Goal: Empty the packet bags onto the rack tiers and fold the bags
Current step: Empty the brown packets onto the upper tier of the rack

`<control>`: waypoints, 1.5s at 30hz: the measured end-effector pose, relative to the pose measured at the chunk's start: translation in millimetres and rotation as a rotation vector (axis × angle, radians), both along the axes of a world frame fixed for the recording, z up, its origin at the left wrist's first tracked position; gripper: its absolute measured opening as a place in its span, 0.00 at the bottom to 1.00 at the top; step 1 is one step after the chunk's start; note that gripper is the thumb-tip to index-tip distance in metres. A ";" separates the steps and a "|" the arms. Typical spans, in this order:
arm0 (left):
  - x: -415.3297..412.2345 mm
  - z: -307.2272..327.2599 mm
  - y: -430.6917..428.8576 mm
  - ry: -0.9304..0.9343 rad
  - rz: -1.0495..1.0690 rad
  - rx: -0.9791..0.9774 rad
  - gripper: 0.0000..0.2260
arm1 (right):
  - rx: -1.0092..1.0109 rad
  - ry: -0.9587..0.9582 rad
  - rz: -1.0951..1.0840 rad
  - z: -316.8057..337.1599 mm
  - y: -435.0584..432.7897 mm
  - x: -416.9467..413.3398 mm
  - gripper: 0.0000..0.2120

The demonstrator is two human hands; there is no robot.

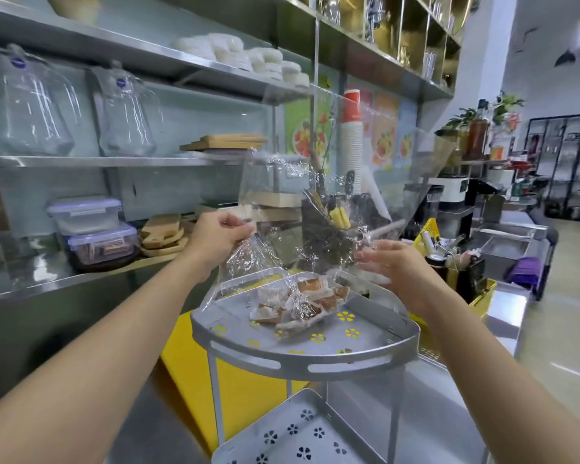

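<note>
A clear plastic bag (282,195) hangs upside down above the grey corner rack's top tier (315,366). My left hand (220,234) pinches the bag's left edge. My right hand (387,262) is blurred at the bag's right side, fingers partly spread, touching the plastic near a twisted corner. Several small brown and white packets (302,301) lie in a heap on the top tier, partly under the bag's mouth. The lower tier (298,433) holds no packets in the part I see.
Steel wall shelves (114,160) at left carry clear bags, lidded boxes (91,226) and wooden boards. A black utensil holder (329,226) and stacked paper cups (352,139) stand behind the rack. Yellow crates (429,234) sit at right on the steel counter.
</note>
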State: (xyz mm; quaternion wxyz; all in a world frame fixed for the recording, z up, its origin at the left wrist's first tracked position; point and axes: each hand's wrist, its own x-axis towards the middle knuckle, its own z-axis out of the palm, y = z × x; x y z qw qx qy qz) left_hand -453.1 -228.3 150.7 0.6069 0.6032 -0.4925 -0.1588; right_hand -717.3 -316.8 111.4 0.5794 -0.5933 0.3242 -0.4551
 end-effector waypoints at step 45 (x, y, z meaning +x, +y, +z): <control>130.6 -94.2 347.5 0.440 0.069 0.148 0.54 | -0.192 0.252 0.756 -28.3 149.9 212.2 0.38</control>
